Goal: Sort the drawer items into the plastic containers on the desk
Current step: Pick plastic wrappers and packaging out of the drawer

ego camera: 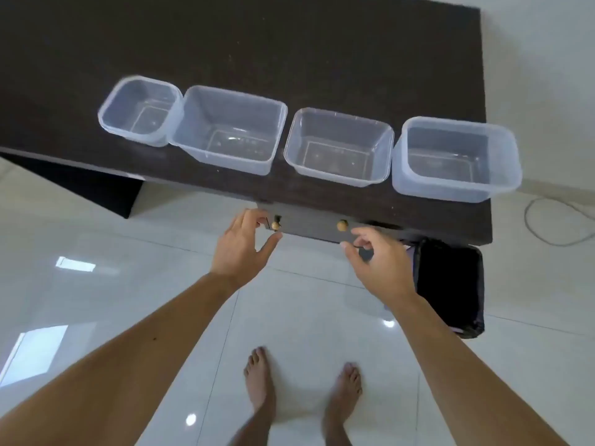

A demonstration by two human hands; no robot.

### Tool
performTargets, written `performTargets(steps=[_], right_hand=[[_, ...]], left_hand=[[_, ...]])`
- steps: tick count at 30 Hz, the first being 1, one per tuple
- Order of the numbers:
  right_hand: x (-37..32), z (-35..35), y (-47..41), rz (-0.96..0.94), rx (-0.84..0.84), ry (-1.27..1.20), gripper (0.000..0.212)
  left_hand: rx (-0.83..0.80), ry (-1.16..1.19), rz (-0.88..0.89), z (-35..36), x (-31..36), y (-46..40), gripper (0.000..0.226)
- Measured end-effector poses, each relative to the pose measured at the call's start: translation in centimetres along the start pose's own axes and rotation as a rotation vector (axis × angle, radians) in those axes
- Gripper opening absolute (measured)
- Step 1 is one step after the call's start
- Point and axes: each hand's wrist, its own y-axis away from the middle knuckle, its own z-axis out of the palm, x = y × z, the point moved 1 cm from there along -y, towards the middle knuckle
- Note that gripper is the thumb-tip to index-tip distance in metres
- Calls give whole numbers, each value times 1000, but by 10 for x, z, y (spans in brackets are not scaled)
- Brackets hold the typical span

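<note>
Four clear plastic containers are lined up along the near edge of the dark desk point(322, 43), beyond both hands, presumably so that each can be reached from the drawer below: a small container point(140, 111) far left, a wide container point(228, 128), a third container point(338, 146), and a deep container point(455, 159) far right. All four are seen to be bare inside.

The drawer point(309, 225) sits shut, or nearly so, just under the desk edge, so its items are hidden. Two round wooden knobs are fixed to its front. The left hand point(241, 249) is held with fingers spread and slightly bent, its fingertips just beside the left knob point(275, 225); nothing is gripped. The right hand point(373, 259) is held just below the right knob point(342, 225), fingers loosely curled, holding nothing. Both are judged to be placed for pulling the drawer out.

A black bin point(450, 284) stands right of the right hand.

No brand, label or legible writing can be made out.
</note>
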Motion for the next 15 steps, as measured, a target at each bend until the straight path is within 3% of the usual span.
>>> performTargets(steps=[5, 15], right_hand=[[12, 49, -9, 99, 141, -48, 33], [16, 82, -18, 189, 348, -134, 44]], left_hand=[[8, 49, -74, 36, -40, -10, 61], [63, 294, -190, 60, -66, -29, 64]])
